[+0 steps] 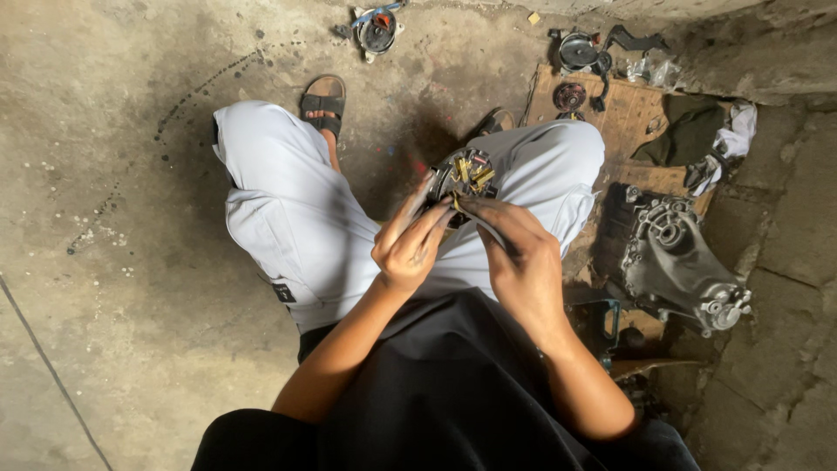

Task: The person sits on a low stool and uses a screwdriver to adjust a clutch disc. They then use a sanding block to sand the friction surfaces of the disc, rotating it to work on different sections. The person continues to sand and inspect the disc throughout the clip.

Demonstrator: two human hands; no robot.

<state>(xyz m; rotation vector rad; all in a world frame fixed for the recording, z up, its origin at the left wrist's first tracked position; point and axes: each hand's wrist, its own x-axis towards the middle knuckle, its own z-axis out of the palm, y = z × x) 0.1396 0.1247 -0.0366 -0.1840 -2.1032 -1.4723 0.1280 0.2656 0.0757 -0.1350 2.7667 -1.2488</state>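
The left hand [408, 249] and right hand [521, 262] pinch a round wire part [464, 174] with their fingers, and a slip could drop it on the floor [113, 262].

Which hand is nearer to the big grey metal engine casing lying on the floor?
Right. The right hand works beside the right knee, on the side of the grey metal engine casing; the left hand is farther away, over the lap.

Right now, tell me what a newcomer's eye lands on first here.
First, the two hands at centre: the left hand and right hand hold a round part with copper windings over the knees. Next, the grey metal engine casing on the floor to the right. A smaller round part lies at top, beyond the sandalled foot.
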